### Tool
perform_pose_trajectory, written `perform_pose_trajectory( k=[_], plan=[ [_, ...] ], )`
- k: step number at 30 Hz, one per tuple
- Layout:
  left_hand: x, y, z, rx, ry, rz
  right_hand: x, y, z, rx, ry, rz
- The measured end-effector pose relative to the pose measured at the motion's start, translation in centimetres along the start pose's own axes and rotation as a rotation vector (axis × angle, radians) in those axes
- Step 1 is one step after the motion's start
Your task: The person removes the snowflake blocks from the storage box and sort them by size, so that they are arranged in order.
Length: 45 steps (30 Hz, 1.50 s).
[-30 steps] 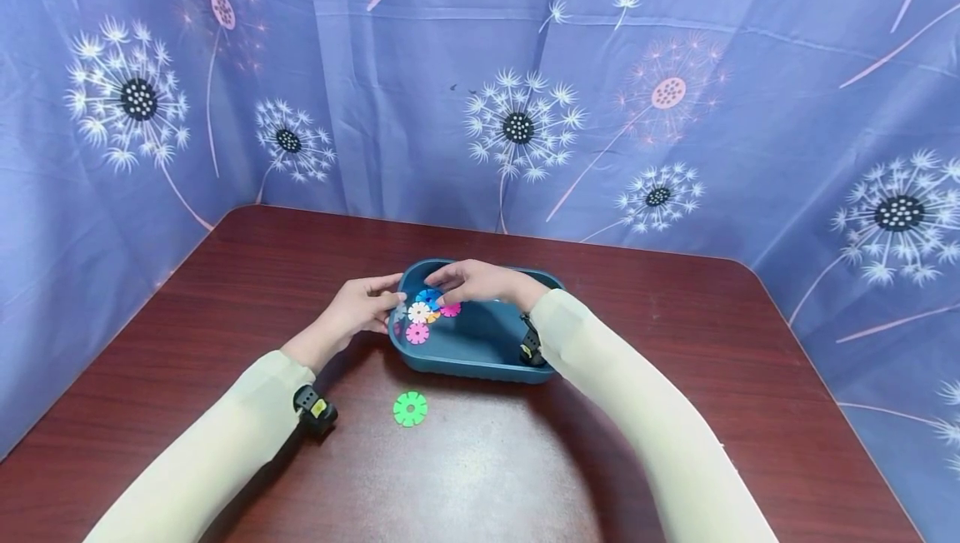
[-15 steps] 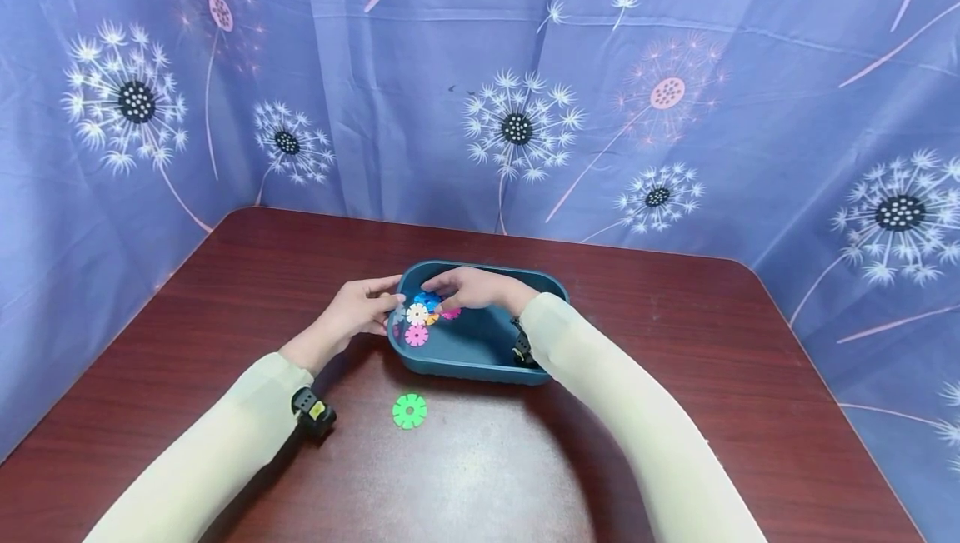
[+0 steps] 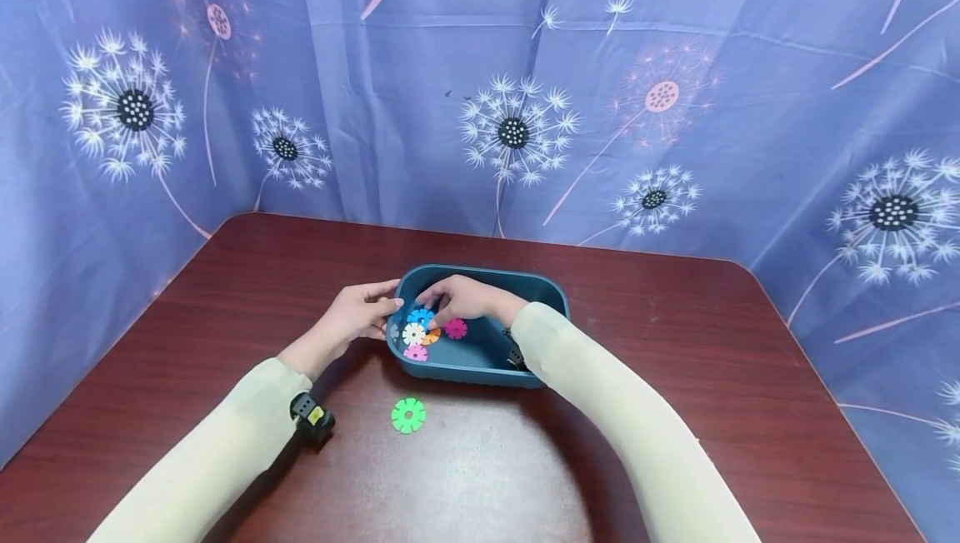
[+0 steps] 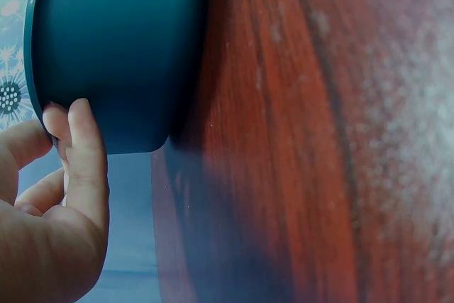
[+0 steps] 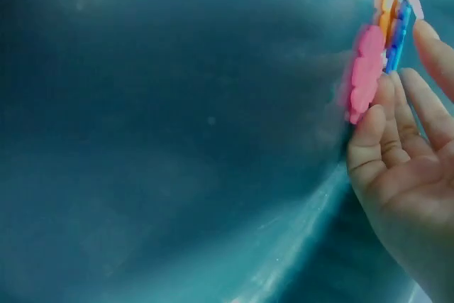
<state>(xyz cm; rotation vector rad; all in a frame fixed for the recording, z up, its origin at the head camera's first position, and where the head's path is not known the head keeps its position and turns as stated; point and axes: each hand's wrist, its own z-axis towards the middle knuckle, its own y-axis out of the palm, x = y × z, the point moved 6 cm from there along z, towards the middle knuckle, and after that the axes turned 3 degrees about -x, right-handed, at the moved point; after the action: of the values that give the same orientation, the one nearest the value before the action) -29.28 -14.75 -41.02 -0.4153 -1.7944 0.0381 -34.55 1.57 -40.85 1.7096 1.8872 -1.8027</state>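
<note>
A dark teal tub (image 3: 480, 376) stands on the table. My left hand (image 3: 352, 316) grips its left end, thumb over the rim and fingers against the outer wall, as the left wrist view shows. Inside the tub, my right hand (image 3: 468, 299) reaches over several notched plastic discs, fingers loosely bent. Its thumb and fingertips are at the blue disc (image 3: 422, 317) and the white disc (image 3: 413, 334); a firm hold on either cannot be made out. An orange disc (image 3: 431, 336), a pink disc (image 3: 416, 353) and a magenta disc (image 3: 455, 328) lie close by.
A green notched disc (image 3: 408, 415) lies flat on the dark red wooden table (image 3: 300, 243), in front of the tub. Behind the table hangs a blue curtain (image 3: 420, 110) with dandelion prints. Each wrist wears a black camera strap.
My right hand has moved slightly left and down among the discs. The discs have shifted toward the tub's near side, and the magenta one shows more fully. My left hand stays on the rim.
</note>
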Motion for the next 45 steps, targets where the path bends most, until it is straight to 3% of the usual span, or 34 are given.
perform_pose_trajectory(
  k=[15,27,37,45],
  plan=[
    [-0.1,0.0,0.2,-0.008,0.018,0.007,0.1,0.3,0.6,0.026,0.011,-0.008],
    [0.0,0.0,0.0,-0.006,0.027,0.012,0.4,-0.7,0.0,0.159,0.05,0.146],
    [-0.2,0.0,0.2,0.004,0.016,0.033,0.6,-1.2,-0.2,0.196,0.04,0.254],
    [-0.2,0.0,0.2,0.01,0.007,0.023,0.1,-2.7,-1.5,0.231,0.035,0.247]
  ],
)
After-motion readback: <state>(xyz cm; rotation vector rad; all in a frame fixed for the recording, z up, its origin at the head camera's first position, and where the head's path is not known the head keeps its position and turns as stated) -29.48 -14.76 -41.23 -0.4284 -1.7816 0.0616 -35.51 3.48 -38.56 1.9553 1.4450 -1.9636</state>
